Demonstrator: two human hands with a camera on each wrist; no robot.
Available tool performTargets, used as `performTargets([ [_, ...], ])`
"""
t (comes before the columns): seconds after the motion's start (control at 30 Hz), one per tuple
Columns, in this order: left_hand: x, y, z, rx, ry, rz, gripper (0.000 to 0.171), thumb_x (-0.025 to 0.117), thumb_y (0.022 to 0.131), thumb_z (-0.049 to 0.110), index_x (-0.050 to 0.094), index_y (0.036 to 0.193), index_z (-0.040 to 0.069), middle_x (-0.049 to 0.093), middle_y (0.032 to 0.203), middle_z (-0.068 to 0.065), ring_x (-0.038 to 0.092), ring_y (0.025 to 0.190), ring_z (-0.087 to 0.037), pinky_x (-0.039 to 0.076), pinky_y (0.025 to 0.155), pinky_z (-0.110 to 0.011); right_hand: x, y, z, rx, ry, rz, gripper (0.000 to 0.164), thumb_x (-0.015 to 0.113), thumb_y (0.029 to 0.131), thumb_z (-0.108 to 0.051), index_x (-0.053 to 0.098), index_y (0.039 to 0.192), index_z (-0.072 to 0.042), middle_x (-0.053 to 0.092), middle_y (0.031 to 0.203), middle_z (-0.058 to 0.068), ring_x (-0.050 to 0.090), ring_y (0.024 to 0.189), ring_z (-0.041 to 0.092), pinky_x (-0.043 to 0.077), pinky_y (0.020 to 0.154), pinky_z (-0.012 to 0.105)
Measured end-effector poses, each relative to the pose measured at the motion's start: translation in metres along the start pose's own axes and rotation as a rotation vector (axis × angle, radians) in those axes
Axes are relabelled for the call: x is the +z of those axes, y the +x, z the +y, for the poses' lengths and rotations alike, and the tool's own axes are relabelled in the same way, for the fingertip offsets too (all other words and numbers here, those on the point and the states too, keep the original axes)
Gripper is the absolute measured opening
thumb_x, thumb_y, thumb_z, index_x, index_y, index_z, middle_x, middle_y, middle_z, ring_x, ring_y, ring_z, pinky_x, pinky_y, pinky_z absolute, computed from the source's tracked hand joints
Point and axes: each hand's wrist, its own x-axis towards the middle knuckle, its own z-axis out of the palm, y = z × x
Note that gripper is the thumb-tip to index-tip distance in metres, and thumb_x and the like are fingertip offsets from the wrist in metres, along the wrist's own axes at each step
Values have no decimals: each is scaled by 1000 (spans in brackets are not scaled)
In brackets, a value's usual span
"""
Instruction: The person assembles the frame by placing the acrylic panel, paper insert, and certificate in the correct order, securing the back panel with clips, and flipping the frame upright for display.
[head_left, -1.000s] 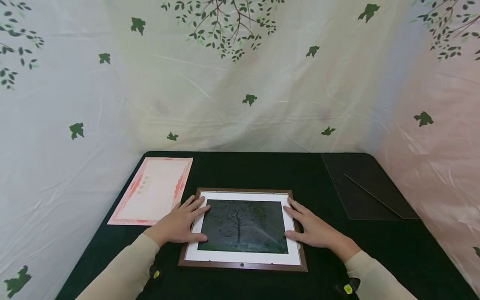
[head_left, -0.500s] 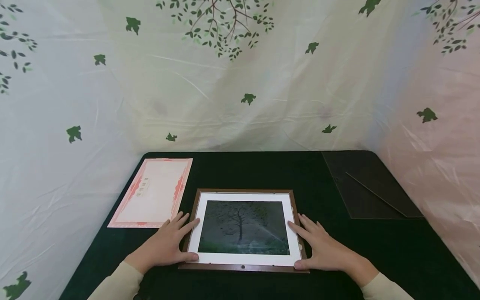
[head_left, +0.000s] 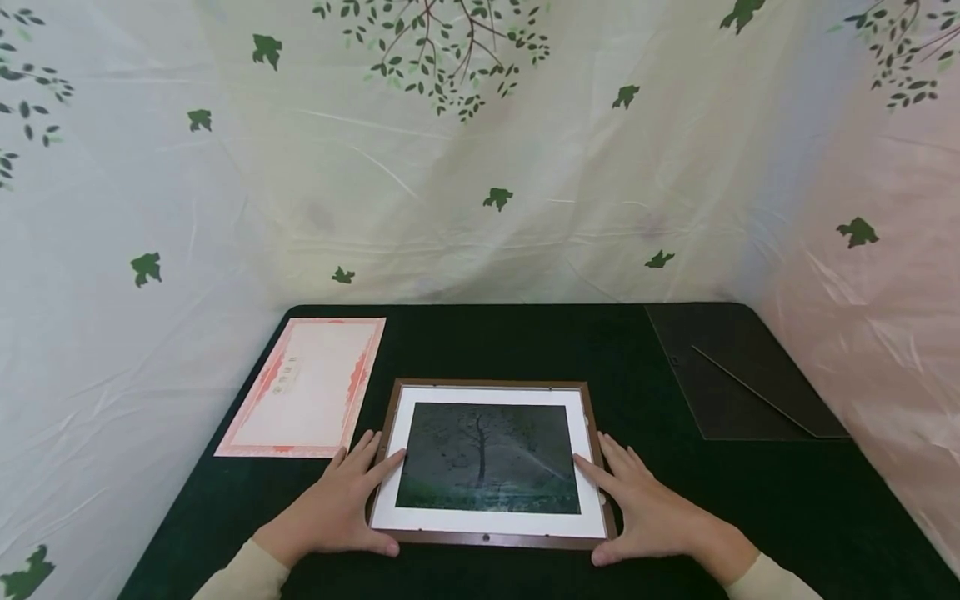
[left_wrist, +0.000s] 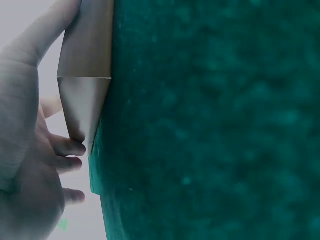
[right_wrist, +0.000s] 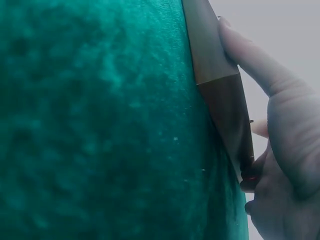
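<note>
The left hand (head_left: 330, 504) and right hand (head_left: 648, 508), fingers spread out, touch the framed picture (head_left: 487, 458). Behind it, pink-edged paper (head_left: 311, 387) lies left and a dark sheet (head_left: 735, 417) lies right.

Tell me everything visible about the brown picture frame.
The picture frame is a brown rectangle, wood-like in look. Inside it sit a white border and a dark picture of a tree, with small dark tabs along the inner edge and a dark round spot midway along the near side. It lies flat on the dark green table, long sides running left to right. The left grip and right grip touch it around its near corners, index fingers reaching over the white border.
</note>
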Motion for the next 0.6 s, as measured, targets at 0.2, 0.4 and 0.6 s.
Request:
performTargets([
  [0.2, -2, 15, 2, 47, 24, 128, 117, 58, 58, 89, 39, 148, 18, 23, 155, -21, 16, 143, -42, 25, 107, -64, -10, 9, 1, 18, -87, 75, 117, 68, 60, -80, 23, 154, -27, 0, 159, 21, 4, 142, 46, 20, 101, 73],
  [0.4, -12, 45, 7, 30, -16, 158, 114, 61, 60, 85, 39, 148, 16, 18, 156, -22, 14, 143, -42, 29, 105, -61, -26, 29, 12, 38, -147, 163, 119, 67, 59, -81, 28, 153, -19, 3, 157, 26, 6, 141, 50, 26, 100, 71],
  [0.6, -23, 74, 7, 24, -5, 126, 116, 65, 59, 83, 38, 149, 16, 16, 155, -26, 14, 142, -46, 27, 106, -61, -41, 51, 27, 86, -153, 180, 122, 68, 57, -82, 30, 152, -14, 3, 156, 29, 6, 140, 51, 23, 100, 72],
])
